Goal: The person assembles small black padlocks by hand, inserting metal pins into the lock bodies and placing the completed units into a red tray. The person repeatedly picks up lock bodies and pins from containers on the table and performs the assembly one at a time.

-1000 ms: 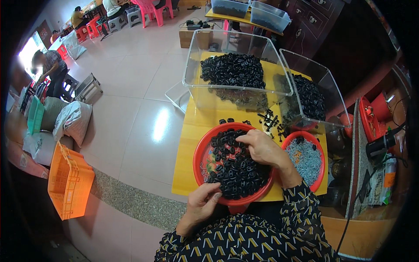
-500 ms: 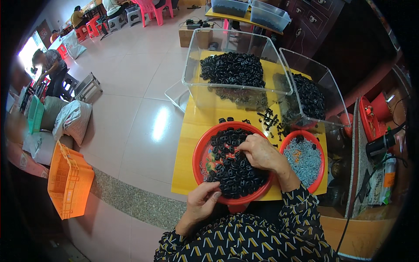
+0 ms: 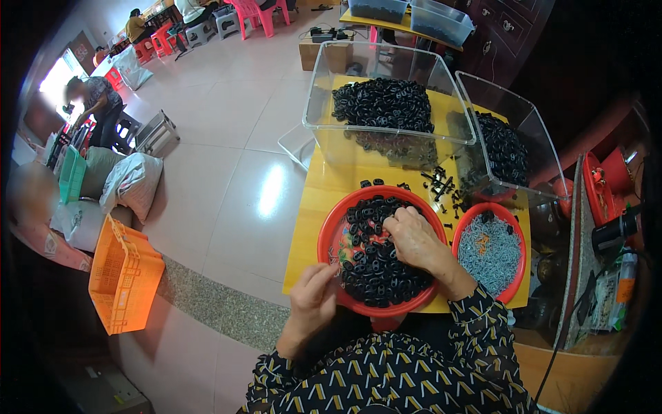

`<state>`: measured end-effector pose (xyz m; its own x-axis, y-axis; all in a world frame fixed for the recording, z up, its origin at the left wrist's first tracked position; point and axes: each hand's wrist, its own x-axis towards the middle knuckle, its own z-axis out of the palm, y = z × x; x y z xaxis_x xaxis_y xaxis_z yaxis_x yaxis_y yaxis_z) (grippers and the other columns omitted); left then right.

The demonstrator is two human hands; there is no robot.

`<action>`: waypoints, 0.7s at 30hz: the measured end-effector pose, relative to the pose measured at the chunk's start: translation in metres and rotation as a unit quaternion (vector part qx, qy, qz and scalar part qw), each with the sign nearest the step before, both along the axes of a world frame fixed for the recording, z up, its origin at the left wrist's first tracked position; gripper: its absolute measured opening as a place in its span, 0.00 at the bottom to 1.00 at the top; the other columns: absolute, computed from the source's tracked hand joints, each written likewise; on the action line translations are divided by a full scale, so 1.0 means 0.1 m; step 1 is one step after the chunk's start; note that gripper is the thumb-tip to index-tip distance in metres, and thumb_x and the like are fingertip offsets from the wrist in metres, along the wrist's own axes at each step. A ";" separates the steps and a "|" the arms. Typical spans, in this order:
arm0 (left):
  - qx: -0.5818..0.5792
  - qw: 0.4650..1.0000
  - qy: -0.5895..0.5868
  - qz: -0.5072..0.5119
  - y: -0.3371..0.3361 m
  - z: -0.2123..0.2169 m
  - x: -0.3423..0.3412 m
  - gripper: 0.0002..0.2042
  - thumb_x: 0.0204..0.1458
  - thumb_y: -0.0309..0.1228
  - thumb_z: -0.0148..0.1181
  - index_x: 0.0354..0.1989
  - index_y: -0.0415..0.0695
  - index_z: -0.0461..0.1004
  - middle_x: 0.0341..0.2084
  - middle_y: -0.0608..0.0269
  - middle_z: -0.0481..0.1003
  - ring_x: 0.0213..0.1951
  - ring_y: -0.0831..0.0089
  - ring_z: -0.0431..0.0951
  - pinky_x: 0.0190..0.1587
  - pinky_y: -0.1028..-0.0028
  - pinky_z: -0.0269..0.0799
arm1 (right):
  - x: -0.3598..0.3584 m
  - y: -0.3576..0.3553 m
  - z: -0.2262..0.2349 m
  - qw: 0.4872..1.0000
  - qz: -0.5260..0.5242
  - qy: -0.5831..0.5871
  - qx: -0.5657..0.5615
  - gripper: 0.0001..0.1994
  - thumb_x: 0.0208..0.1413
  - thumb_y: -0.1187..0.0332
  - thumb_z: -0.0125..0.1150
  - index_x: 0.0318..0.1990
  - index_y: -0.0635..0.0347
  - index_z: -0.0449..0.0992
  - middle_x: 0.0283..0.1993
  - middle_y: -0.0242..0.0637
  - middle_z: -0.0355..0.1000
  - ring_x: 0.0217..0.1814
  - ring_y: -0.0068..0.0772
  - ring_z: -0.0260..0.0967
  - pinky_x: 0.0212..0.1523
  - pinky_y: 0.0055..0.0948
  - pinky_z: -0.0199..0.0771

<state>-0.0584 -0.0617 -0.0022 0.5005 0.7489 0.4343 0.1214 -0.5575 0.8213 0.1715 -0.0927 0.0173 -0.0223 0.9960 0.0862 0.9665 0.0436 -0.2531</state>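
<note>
Table (image 3: 331, 172), yellow, carries a red basin (image 3: 322, 241) near; left hand (image 3: 312, 300), fingers nearly together, is by its left rim, right hand (image 3: 417, 238) curls over black pieces (image 3: 376, 279) inside. I can't tell what either holds; I'd keep the touch light.

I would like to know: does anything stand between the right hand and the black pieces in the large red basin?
Nothing visible does. The right hand is over the open red basin, its fingers pointing at the black pieces; whether the hidden fingertips touch them, I cannot tell.
</note>
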 end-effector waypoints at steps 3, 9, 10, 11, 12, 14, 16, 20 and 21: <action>0.112 0.990 0.079 0.016 0.23 0.12 0.08 0.09 0.38 0.16 0.54 0.31 0.37 0.71 0.27 0.53 0.71 0.30 0.59 0.71 0.33 0.68 0.67 | -0.02 -0.11 0.16 0.999 -0.005 0.036 0.028 0.08 0.39 0.78 0.54 0.31 0.64 0.66 0.29 0.44 0.62 0.36 0.47 0.62 0.37 0.39 0.64; 0.271 0.882 0.363 -0.129 0.47 0.21 0.25 0.07 0.39 0.24 0.50 0.29 0.40 0.72 0.24 0.58 0.72 0.30 0.65 0.70 0.33 0.72 0.64 | -0.14 -0.45 0.65 0.990 0.025 0.128 0.048 0.07 0.44 0.76 0.53 0.32 0.64 0.63 0.28 0.45 0.62 0.33 0.48 0.64 0.35 0.39 0.64; 0.289 0.863 0.392 -0.136 0.48 0.22 0.30 0.07 0.39 0.25 0.51 0.29 0.40 0.72 0.23 0.58 0.72 0.30 0.65 0.70 0.33 0.72 0.64 | -0.15 -0.51 0.67 0.989 0.027 0.133 0.050 0.07 0.44 0.76 0.53 0.31 0.63 0.63 0.28 0.45 0.62 0.33 0.48 0.64 0.35 0.39 0.64; 0.307 0.842 0.420 -0.143 0.48 0.21 0.34 0.07 0.39 0.25 0.51 0.29 0.40 0.73 0.23 0.59 0.72 0.31 0.65 0.71 0.33 0.72 0.65 | -0.16 -0.56 0.68 0.988 0.029 0.139 0.052 0.07 0.44 0.76 0.53 0.31 0.63 0.63 0.28 0.45 0.62 0.33 0.47 0.64 0.35 0.39 0.64; 0.325 0.819 0.448 -0.150 0.48 0.20 0.37 0.08 0.40 0.26 0.51 0.28 0.39 0.73 0.23 0.59 0.72 0.31 0.65 0.71 0.33 0.72 0.65 | -0.18 -0.61 0.68 0.987 0.031 0.146 0.054 0.06 0.44 0.76 0.53 0.31 0.63 0.63 0.28 0.45 0.62 0.33 0.47 0.64 0.35 0.39 0.64; 0.337 0.801 0.469 -0.159 0.48 0.15 0.41 0.07 0.39 0.27 0.52 0.27 0.39 0.72 0.22 0.59 0.72 0.31 0.64 0.71 0.32 0.71 0.65 | -0.20 -0.68 0.64 0.984 0.034 0.168 0.055 0.06 0.44 0.75 0.53 0.30 0.63 0.63 0.28 0.45 0.62 0.33 0.47 0.64 0.34 0.39 0.65; 0.347 0.784 0.487 -0.169 0.47 0.15 0.45 0.07 0.39 0.27 0.52 0.28 0.39 0.72 0.22 0.58 0.71 0.30 0.64 0.71 0.33 0.70 0.65 | -0.21 -0.74 0.57 0.979 0.029 0.194 0.049 0.06 0.44 0.75 0.53 0.30 0.63 0.63 0.28 0.45 0.62 0.34 0.47 0.64 0.34 0.39 0.65; 0.357 0.775 0.489 -0.184 0.46 0.18 0.50 0.07 0.38 0.27 0.52 0.27 0.38 0.71 0.23 0.56 0.71 0.30 0.63 0.71 0.33 0.68 0.65 | -0.21 -0.84 0.37 0.962 0.001 0.265 0.059 0.07 0.44 0.76 0.53 0.33 0.65 0.66 0.30 0.45 0.63 0.35 0.47 0.64 0.35 0.38 0.65; 0.357 0.778 0.482 -0.187 0.46 0.17 0.49 0.07 0.37 0.26 0.53 0.26 0.39 0.71 0.23 0.55 0.71 0.30 0.63 0.71 0.32 0.68 0.65 | -0.21 -0.87 0.34 0.957 -0.006 0.284 0.066 0.07 0.44 0.78 0.53 0.33 0.65 0.67 0.30 0.44 0.64 0.34 0.46 0.65 0.35 0.36 0.66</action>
<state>-0.0097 -0.0159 0.0151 0.9762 0.2133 -0.0395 0.2094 -0.9740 -0.0867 0.1503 -0.1795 0.0509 0.0764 0.9757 0.2056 0.6760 0.1009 -0.7300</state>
